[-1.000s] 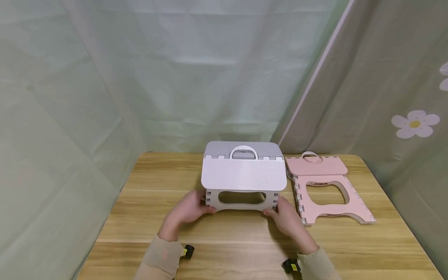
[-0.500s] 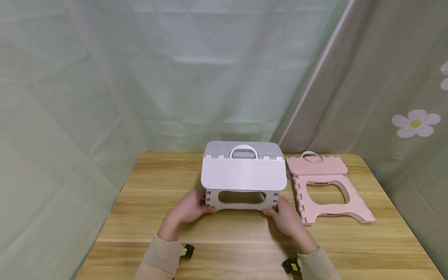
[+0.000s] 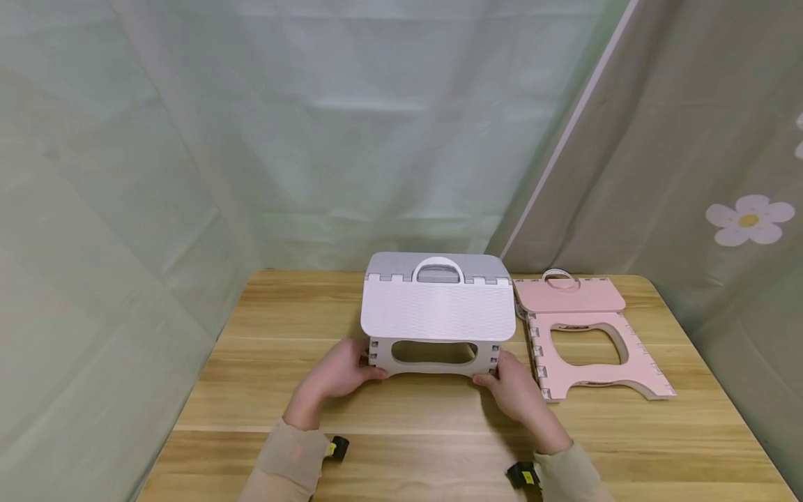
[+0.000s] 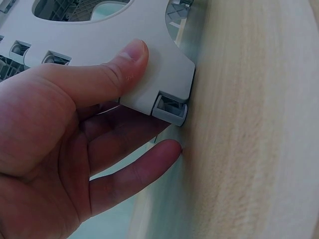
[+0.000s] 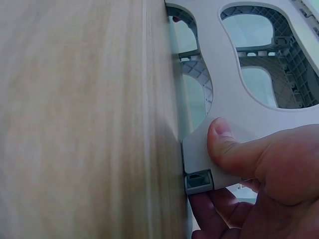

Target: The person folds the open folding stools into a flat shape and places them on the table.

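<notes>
A white and grey folding stool (image 3: 438, 310) stands unfolded on the wooden table, its arched white handle up at the middle of the seat. My left hand (image 3: 339, 369) grips the stool's lower left leg corner; in the left wrist view the thumb presses the front face of the leg (image 4: 164, 64) and other fingers go behind it, one finger standing free. At the lower right leg corner my right hand (image 3: 516, 390) grips likewise, thumb on the front of the leg (image 5: 199, 149) in the right wrist view, with the other fingertips partly hidden behind.
To the right, a pink folding stool (image 3: 552, 355) lies flat on the wooden table (image 3: 414, 446), close beside the white one. Pale curtains (image 3: 376, 139) hang behind the table's far edge and on both sides; white flowers mark the right one.
Both hands keep their hold and the white stool stays in place. The whole head view has shifted very slightly.
</notes>
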`<state>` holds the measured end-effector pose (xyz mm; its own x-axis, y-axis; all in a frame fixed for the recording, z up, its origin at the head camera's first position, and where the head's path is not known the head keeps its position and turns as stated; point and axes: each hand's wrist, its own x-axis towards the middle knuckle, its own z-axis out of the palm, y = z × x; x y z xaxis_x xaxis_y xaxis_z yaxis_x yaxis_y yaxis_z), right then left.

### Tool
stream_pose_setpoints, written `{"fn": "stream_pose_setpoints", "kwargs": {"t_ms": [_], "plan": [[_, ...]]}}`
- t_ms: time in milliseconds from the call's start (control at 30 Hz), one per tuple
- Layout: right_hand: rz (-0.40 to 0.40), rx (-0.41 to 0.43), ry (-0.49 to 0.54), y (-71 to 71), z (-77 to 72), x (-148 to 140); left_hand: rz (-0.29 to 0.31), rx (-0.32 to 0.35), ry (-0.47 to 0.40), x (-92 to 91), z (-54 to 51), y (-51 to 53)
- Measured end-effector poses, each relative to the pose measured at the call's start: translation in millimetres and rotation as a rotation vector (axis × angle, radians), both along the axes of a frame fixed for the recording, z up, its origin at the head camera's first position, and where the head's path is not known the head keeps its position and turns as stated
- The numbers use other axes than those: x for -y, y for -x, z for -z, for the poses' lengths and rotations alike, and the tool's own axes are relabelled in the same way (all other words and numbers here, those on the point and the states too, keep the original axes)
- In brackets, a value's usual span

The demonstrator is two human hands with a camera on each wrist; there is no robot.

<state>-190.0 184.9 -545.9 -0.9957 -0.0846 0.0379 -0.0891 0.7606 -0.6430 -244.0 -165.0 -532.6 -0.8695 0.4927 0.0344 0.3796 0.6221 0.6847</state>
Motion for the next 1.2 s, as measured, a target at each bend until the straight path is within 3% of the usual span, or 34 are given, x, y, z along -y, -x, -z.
{"fn": "stream_pose_setpoints", "kwargs": {"t_ms": [1200], "plan": [[0.013, 0.005, 0.011, 0.5, 2.7, 0.7, -0.012, 0.002, -0.011, -0.2, 1.2, -0.9]]}}
